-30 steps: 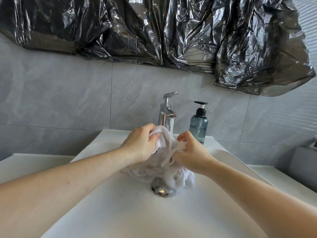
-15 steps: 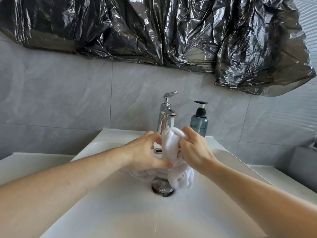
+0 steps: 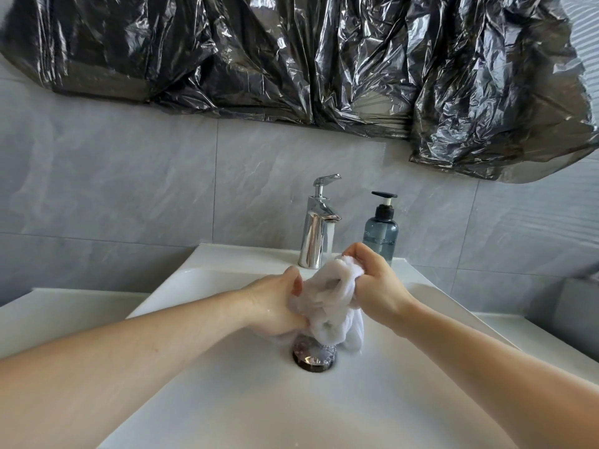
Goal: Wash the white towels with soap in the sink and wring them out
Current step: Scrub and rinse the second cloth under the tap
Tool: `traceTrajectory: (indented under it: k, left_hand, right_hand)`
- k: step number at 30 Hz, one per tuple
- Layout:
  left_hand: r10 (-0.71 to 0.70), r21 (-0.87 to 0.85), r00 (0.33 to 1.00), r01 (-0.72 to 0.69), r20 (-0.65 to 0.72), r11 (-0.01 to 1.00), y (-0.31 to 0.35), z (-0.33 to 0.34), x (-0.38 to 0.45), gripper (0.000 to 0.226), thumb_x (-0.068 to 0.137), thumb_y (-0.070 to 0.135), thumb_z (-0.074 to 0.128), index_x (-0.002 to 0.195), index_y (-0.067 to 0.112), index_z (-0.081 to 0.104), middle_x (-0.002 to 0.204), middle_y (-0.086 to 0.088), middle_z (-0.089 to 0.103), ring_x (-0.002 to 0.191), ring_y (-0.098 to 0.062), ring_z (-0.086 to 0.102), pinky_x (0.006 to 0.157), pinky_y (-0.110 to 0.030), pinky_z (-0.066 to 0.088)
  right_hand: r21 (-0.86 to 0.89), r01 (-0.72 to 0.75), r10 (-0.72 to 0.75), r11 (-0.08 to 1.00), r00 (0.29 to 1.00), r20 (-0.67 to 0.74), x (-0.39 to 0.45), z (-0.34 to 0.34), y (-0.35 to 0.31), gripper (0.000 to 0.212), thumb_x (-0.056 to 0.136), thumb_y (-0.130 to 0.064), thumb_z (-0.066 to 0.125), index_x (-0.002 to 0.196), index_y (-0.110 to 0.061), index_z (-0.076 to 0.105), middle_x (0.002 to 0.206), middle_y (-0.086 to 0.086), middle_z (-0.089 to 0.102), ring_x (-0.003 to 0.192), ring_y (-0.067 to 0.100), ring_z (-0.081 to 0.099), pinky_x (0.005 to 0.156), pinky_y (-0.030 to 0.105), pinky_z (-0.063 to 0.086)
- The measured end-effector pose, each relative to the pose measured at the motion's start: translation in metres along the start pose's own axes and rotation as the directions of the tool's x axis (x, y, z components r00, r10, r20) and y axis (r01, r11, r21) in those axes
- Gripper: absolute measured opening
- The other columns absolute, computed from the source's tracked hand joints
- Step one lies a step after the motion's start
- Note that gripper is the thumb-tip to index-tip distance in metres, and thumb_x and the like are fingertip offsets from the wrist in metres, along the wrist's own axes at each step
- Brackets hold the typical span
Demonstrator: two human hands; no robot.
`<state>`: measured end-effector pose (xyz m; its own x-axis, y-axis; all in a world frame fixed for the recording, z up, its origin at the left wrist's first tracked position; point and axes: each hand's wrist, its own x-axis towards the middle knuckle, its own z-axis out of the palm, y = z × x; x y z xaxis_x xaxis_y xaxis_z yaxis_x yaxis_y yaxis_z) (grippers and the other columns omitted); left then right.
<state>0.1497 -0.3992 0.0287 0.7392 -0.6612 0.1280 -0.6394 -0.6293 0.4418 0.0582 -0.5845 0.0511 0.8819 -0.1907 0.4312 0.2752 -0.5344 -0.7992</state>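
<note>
Scrubbing a bunched, wet white towel [image 3: 327,299] over the white basin sink [image 3: 227,400].
Left hand [image 3: 275,306] and right hand [image 3: 376,286] each keep a closed grip on it, above the dark round drain [image 3: 313,358].

Grey marbled wall tiles [image 3: 136,189] rise behind a white countertop [image 3: 64,306]. Crinkled black plastic sheeting [image 3: 291,56] hangs across the upper wall, glinting in soft daylight from the right.

This is a bathroom. A white rectangular ceramic sink [image 3: 227,400] with a round metal drain [image 3: 313,359] stands below grey marble-like wall tiles [image 3: 129,189], with a chrome single-lever tap [image 3: 317,222] and a blue-grey pump soap bottle [image 3: 380,228] on its back edge.
</note>
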Motion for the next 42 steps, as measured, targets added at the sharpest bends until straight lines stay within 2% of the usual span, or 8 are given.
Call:
traceTrajectory:
  k: [6, 16, 24, 27, 31, 36, 38, 42]
  left_hand:
    - [0.143, 0.06, 0.987, -0.139, -0.068, 0.988, -0.006, 0.004, 0.008, 0.013, 0.087, 0.036, 0.063, 0.082, 0.033, 0.051, 0.082, 0.015, 0.058, 0.085, -0.017, 0.059, 0.071, -0.029, 0.047]
    - [0.026, -0.208, 0.876, -0.143, -0.482, 0.968, 0.01, -0.012, 0.011, 0.021, 0.101, 0.019, 0.044, 0.081, 0.02, 0.04, 0.072, 0.002, 0.051, 0.071, -0.025, 0.047, 0.061, -0.039, 0.033]
    - [0.01, -0.213, 0.889, -0.121, -0.459, 0.969, 0.014, -0.016, 0.008, 0.038, 0.091, 0.034, 0.044, 0.055, 0.037, 0.053, 0.047, 0.012, 0.043, 0.061, -0.02, 0.038, 0.061, -0.037, 0.032]
    - [0.008, -0.246, 0.891, -0.134, -0.454, 0.96, 0.014, -0.017, 0.004, 0.038, 0.085, 0.04, 0.042, 0.052, 0.021, 0.04, 0.047, 0.007, 0.032, 0.055, -0.018, 0.031, 0.058, -0.036, 0.027]
    - [-0.015, -0.295, 0.884, -0.14, -0.468, 0.945, 0.01, -0.019, 0.006, 0.044, 0.09, 0.042, 0.043, 0.054, 0.018, 0.03, 0.05, 0.008, 0.03, 0.052, -0.015, 0.03, 0.058, -0.036, 0.027]
    - [0.066, -0.261, 0.979, -0.116, -0.193, 0.958, 0.006, -0.027, -0.001, 0.04, 0.09, 0.037, 0.061, 0.053, 0.023, 0.055, 0.06, 0.016, 0.053, 0.059, -0.007, 0.048, 0.059, -0.025, 0.037]
    - [0.06, -0.244, 0.998, -0.055, 0.014, 0.968, 0.003, -0.026, -0.006, 0.022, 0.077, 0.041, 0.074, 0.075, 0.022, 0.063, 0.081, 0.015, 0.063, 0.07, 0.001, 0.058, 0.063, -0.018, 0.042]
    - [0.037, -0.09, 0.97, -0.016, 0.239, 0.996, 0.006, -0.014, -0.014, 0.07, 0.072, 0.038, 0.091, 0.129, 0.022, 0.054, 0.105, 0.009, 0.067, 0.093, -0.01, 0.066, 0.086, -0.033, 0.058]
  right_hand:
    - [0.112, 0.032, -0.04, 0.993, 0.997, 0.067, -0.003, 0.0, -0.006, 0.017, 0.074, 0.001, 0.055, 0.086, -0.012, 0.054, 0.077, 0.004, 0.057, 0.071, 0.014, 0.05, 0.058, 0.027, 0.044]
    - [-0.331, -0.162, 0.18, 0.93, 0.983, 0.025, 0.001, -0.006, -0.005, 0.037, 0.08, 0.004, 0.051, 0.104, -0.023, 0.059, 0.083, -0.002, 0.059, 0.064, 0.015, 0.052, 0.047, 0.02, 0.042]
    - [-0.227, -0.347, 0.414, 0.91, 0.8, 0.434, -0.009, -0.013, -0.012, 0.078, 0.061, -0.031, 0.068, 0.137, -0.034, 0.05, 0.123, -0.002, 0.063, 0.107, 0.013, 0.065, 0.096, 0.028, 0.049]
    - [-0.254, -0.311, 0.391, 0.916, 0.835, 0.387, -0.006, -0.008, -0.005, 0.085, 0.059, -0.054, 0.083, 0.134, -0.041, 0.046, 0.128, -0.005, 0.064, 0.11, 0.014, 0.069, 0.106, 0.04, 0.05]
    - [-0.45, -0.159, 0.298, 0.879, 0.919, 0.257, -0.008, 0.003, -0.002, 0.069, 0.08, -0.054, 0.079, 0.132, -0.042, 0.036, 0.115, -0.001, 0.064, 0.098, 0.02, 0.067, 0.083, 0.035, 0.056]
    - [-0.431, -0.079, 0.142, 0.899, 0.983, 0.117, -0.004, 0.009, 0.002, 0.042, 0.092, -0.027, 0.057, 0.132, -0.027, 0.046, 0.107, 0.001, 0.069, 0.091, 0.022, 0.068, 0.084, 0.045, 0.059]
    - [-0.443, -0.033, 0.057, 0.896, 0.997, 0.041, -0.003, 0.008, 0.001, 0.033, 0.09, -0.025, 0.055, 0.122, -0.032, 0.054, 0.102, -0.003, 0.07, 0.085, 0.018, 0.067, 0.078, 0.045, 0.059]
    - [-0.381, 0.122, -0.157, 0.916, 0.986, -0.062, -0.006, 0.007, -0.008, 0.023, 0.088, -0.016, 0.05, 0.099, -0.036, 0.059, 0.077, -0.01, 0.065, 0.068, 0.014, 0.058, 0.062, 0.038, 0.051]
